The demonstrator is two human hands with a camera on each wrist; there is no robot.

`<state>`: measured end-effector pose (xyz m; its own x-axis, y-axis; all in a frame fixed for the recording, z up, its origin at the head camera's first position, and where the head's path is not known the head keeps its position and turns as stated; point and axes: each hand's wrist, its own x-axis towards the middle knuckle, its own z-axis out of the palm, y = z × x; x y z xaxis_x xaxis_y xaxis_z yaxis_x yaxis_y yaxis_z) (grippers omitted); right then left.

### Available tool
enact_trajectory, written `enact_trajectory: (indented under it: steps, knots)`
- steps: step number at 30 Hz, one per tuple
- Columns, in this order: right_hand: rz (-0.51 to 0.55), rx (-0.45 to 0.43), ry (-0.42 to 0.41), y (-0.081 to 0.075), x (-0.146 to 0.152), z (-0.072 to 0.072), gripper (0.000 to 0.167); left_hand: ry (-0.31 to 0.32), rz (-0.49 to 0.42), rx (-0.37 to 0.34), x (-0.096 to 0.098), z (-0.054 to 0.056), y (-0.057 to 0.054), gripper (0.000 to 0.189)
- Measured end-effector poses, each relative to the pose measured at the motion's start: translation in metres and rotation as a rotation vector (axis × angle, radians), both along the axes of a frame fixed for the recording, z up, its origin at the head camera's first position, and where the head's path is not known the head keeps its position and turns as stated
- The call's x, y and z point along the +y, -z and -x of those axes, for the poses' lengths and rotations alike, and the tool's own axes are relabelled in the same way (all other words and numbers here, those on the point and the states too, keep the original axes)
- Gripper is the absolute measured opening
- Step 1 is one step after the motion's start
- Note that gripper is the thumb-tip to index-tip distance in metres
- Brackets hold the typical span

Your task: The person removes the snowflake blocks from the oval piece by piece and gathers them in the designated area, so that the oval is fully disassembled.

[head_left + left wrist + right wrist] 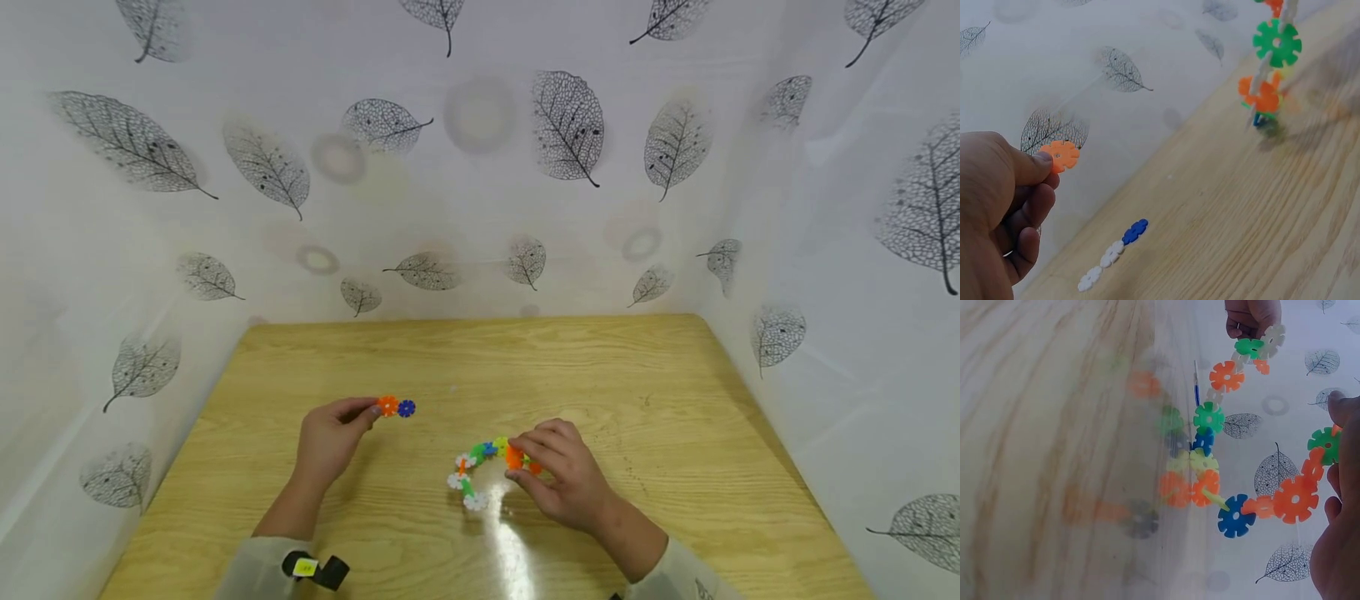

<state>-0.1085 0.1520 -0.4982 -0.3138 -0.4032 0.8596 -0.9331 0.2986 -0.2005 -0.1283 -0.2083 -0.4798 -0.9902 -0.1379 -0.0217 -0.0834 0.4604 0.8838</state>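
Between thumb and forefinger, my left hand (330, 442) pinches an orange notched plastic disc (1064, 155), held up over the table. A blue disc (1135, 231) and two white discs (1112, 254) lie in a row beneath it in the left wrist view; the blue one peeks out beside the orange one in the head view. My right hand (566, 477) grips one end of a curved chain (478, 455) of interlocked discs. Orange, blue, green, yellow and white discs make up this chain, and a green disc (1324, 445) shows right at the right-hand fingers.
A pale wooden table (652, 383) spreads under both hands, with a glossy reflection near its front. White cloth (480, 200) printed with leaves encloses the back and sides. A black strap (330, 572) with a yellow label is on the left sleeve.
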Motion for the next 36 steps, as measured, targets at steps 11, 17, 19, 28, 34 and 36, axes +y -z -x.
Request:
enact_trajectory:
  steps: [11, 17, 19, 28, 34, 36]
  knots:
    - [0.009, 0.0, -0.009, 0.002, 0.0, 0.0, 0.034, -0.049, 0.046, -0.019, -0.015, 0.003, 0.012, 0.03]
    - [0.007, -0.009, -0.006, 0.002, 0.001, 0.0, 0.035, -0.086, 0.067, -0.014, -0.023, 0.005, 0.016, 0.03]
    - [0.007, -0.012, -0.004, 0.002, 0.001, 0.0, 0.035, -0.094, 0.067, -0.01, -0.025, 0.005, 0.018, 0.031]
    - [0.013, -0.009, -0.01, 0.002, 0.001, -0.001, 0.034, -0.15, 0.095, 0.029, -0.034, 0.01, 0.025, 0.025]
    - [0.013, -0.001, -0.01, 0.001, 0.001, -0.001, 0.034, -0.168, 0.126, 0.023, -0.039, 0.013, 0.028, 0.027]
    - [0.012, 0.004, -0.011, 0.001, 0.001, -0.001, 0.035, -0.179, 0.131, 0.008, -0.04, 0.014, 0.03, 0.029]
